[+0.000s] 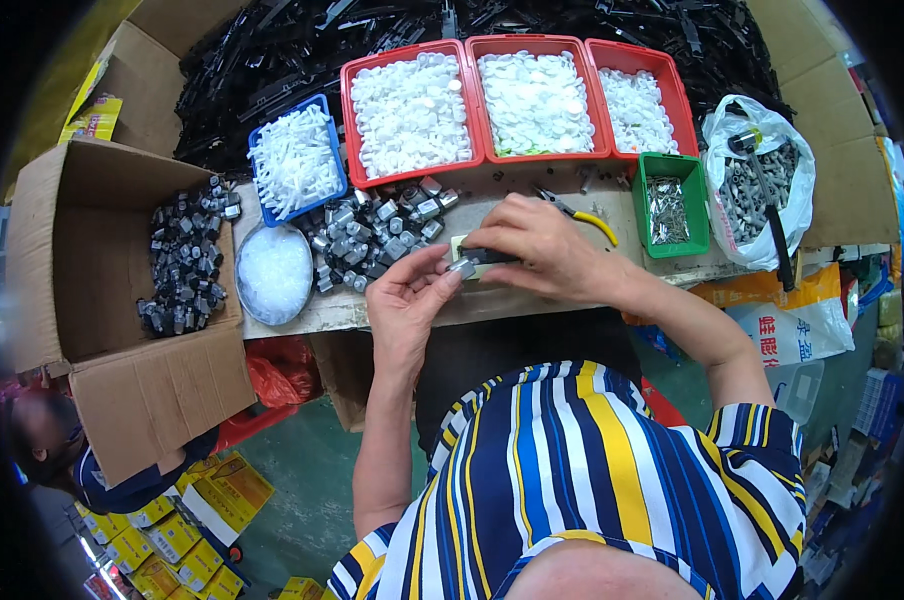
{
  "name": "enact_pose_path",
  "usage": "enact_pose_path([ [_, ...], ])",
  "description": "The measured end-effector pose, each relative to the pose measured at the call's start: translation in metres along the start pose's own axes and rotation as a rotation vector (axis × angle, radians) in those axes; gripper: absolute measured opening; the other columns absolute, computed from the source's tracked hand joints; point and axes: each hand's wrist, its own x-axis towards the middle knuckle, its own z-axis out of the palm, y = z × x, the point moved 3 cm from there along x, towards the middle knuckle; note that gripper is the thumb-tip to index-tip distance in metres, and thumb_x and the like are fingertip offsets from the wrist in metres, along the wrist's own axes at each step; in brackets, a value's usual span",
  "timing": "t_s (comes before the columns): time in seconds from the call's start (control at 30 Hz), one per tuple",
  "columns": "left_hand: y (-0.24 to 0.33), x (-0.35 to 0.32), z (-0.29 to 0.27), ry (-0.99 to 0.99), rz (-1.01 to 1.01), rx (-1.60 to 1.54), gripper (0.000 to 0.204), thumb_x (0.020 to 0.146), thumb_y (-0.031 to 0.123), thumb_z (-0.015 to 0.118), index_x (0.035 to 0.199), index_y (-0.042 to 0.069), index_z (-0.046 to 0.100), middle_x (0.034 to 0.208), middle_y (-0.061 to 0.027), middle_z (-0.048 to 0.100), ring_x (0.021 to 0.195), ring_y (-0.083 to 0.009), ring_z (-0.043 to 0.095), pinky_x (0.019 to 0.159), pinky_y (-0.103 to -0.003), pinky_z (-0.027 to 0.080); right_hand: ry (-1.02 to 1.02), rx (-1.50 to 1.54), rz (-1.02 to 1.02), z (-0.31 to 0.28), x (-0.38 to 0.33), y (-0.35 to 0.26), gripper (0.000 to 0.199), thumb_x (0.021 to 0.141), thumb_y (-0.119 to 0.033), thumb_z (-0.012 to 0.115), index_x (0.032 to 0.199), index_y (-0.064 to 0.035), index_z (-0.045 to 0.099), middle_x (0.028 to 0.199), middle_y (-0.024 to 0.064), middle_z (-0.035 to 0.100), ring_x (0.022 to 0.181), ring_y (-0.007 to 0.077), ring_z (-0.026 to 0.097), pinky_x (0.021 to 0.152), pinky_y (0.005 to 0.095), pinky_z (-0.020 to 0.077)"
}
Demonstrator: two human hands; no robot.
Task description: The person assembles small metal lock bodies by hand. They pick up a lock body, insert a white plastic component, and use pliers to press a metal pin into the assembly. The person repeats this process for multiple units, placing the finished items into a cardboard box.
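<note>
My left hand (409,295) holds a small grey and black part (462,266) by its fingertips just above the near edge of the workbench (392,308). My right hand (542,250) is closed over the other, black end of the same part (494,257), fingers curled down on it. Right behind the hands lies a pile of similar grey and black parts (372,232). Yellow-handled pliers (584,216) rest on the bench beyond my right hand.
Three red trays (472,95) of white caps, a blue bin of white pieces (294,158), a round dish of clear bits (274,272), a green bin of metal pieces (670,205), a white bag (762,180), a cardboard box with finished parts (182,260). Another person (47,450) sits low left.
</note>
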Motion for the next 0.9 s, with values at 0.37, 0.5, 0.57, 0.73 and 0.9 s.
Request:
enact_pose_path([
  [0.37, -0.006, 0.013, 0.006, 0.046, -0.022, 0.229, 0.029, 0.094, 0.015, 0.071, 0.117, -0.003, 0.068, 0.074, 0.0015, 0.061, 0.060, -0.0038, 0.055, 0.052, -0.019, 0.042, 0.087, 0.007, 0.149, 0.019, -0.006, 0.014, 0.026, 0.077, -0.016, 0.080, 0.097, -0.0043, 0.070, 0.098, 0.0090, 0.061, 0.092, 0.0274, 0.059, 0.078, 0.0409, 0.0447],
  [0.5, -0.019, 0.020, 0.012, 0.060, -0.024, 0.286, 0.027, 0.094, 0.016, 0.072, 0.114, -0.003, 0.069, 0.067, 0.0042, 0.057, 0.051, -0.0019, 0.048, 0.046, -0.019, 0.037, 0.087, 0.026, 0.151, 0.025, -0.006, 0.017, 0.024, 0.076, -0.014, 0.079, 0.095, -0.0035, 0.070, 0.098, 0.0091, 0.061, 0.093, 0.0271, 0.058, 0.079, 0.0404, 0.0439],
  [0.57, -0.017, 0.019, 0.016, 0.064, -0.020, 0.350, 0.024, 0.094, 0.015, 0.071, 0.110, -0.002, 0.071, 0.064, 0.0043, 0.056, 0.052, -0.0022, 0.048, 0.045, -0.020, 0.038, 0.072, 0.018, 0.158, 0.023, -0.006, 0.015, 0.024, 0.076, -0.013, 0.079, 0.096, -0.0042, 0.070, 0.099, 0.0085, 0.061, 0.095, 0.0268, 0.058, 0.080, 0.0401, 0.0434],
  [0.73, -0.019, 0.022, 0.015, 0.070, -0.018, 0.388, 0.016, 0.094, 0.012, 0.070, 0.104, 0.000, 0.073, 0.060, 0.0044, 0.056, 0.051, -0.0011, 0.047, 0.044, -0.021, 0.037, 0.081, -0.046, 0.132, 0.024, -0.008, 0.014, 0.021, 0.077, -0.015, 0.078, 0.093, -0.0057, 0.070, 0.100, 0.0073, 0.060, 0.099, 0.0252, 0.058, 0.080, 0.0415, 0.0428],
  [0.9, -0.015, 0.030, 0.018, 0.049, -0.089, 0.483, 0.017, 0.093, 0.014, 0.072, 0.101, -0.001, 0.073, 0.060, 0.0047, 0.056, 0.048, -0.0017, 0.047, 0.042, -0.020, 0.035, 0.125, -0.132, 0.111, 0.020, -0.017, 0.012, 0.025, 0.078, -0.016, 0.078, 0.098, -0.0066, 0.068, 0.101, 0.0068, 0.060, 0.101, 0.0249, 0.058, 0.082, 0.0414, 0.0429],
])
